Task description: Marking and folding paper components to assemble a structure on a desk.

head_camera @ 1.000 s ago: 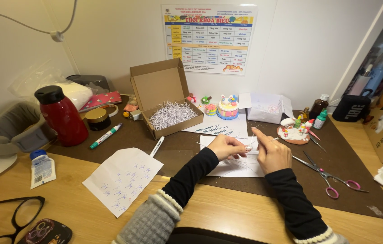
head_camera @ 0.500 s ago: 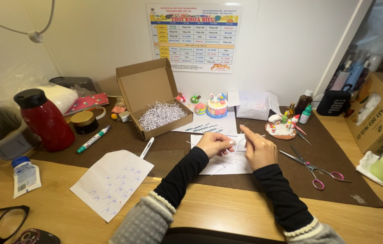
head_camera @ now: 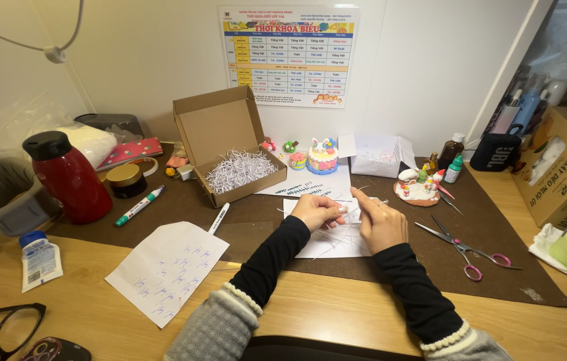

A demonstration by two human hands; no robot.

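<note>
A white sheet lies flat at frame centre on the brown mat, thin paper strips, apparently, above it.

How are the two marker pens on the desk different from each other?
The green-capped marker lies left of the cardboard box, near the red flask; the black-tipped marker lies in front of the box, its lower end reaching the paper with blue marks. The green one tilts more towards flat; the black one stands steeper. Both have white barrels, rest on the brown mat, and neither hand touches them.
</note>
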